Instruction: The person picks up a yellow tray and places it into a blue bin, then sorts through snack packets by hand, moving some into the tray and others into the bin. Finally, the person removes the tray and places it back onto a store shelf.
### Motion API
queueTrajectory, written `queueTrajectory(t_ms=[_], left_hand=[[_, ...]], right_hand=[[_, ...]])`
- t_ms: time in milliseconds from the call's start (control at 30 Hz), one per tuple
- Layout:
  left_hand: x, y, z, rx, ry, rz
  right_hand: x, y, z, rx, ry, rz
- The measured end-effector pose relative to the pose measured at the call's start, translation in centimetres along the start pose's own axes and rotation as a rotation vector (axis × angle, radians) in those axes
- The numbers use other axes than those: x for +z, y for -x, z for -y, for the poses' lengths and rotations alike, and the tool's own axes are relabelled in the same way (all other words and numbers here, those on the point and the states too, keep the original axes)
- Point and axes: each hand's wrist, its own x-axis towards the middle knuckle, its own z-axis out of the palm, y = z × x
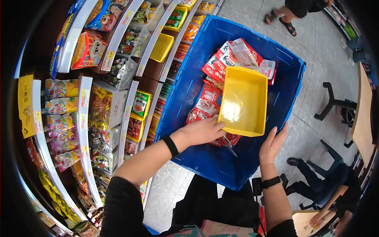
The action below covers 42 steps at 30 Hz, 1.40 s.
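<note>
A yellow plastic bin (244,102) lies tilted inside a large blue crate (290,75), over red and white snack packets (207,102). With bent fingers, my left hand (203,131) grips the bin's lower left corner. The fingertips are partly hidden behind that corner. My right hand (272,146) rests against the crate's right rim, its fingers stretched out and the thumb apart. More packets and a clear plastic piece (229,145) show below the bin. The bin holds nothing that I can see.
Shelves of packaged snacks (61,98) stand close along the left, with another yellow bin (162,47) on one of them. At the right are a chair base (333,102), a wooden table (363,114) and a seated person (331,185). Another person's legs (288,19) show at the top.
</note>
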Motion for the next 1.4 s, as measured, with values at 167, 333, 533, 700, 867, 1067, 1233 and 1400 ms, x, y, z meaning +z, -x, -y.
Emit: queueTrajectory(t_ms=[167,333,533,700,867,1067,1233,1400], left_hand=[[3.3,-1.5,2.2,0.121,-0.147,0.139],[4.8,-3.7,3.4,0.173,-0.161,0.182],[4.2,-2.5,2.7,0.083,-0.113,0.208],[4.2,-1.8,2.6,0.007,0.078,0.15],[4.6,-1.6,2.6,-0.073,0.199,0.062],[2.0,-1.3,3.6,-0.117,0.233,0.204],[-1.4,-2.4,2.9,-0.337,0.55,0.104],[-1.3,-8.6,2.4,-0.502,0.517,0.129]], right_hand=[[0.1,0.1,0.0,-0.023,-0.001,-0.007],[0.2,0.0,0.1,-0.024,0.004,-0.005],[0.3,0.1,0.1,-0.015,-0.012,-0.006],[0.3,0.0,-0.3,-0.051,-0.017,-0.011],[0.5,0.1,-0.2,-0.043,0.026,-0.022],[0.6,-0.1,-0.8,-0.135,0.114,-0.051],[0.4,0.1,-0.5,-0.046,0.078,-0.01],[0.5,0.1,-0.4,-0.055,0.073,-0.032]])
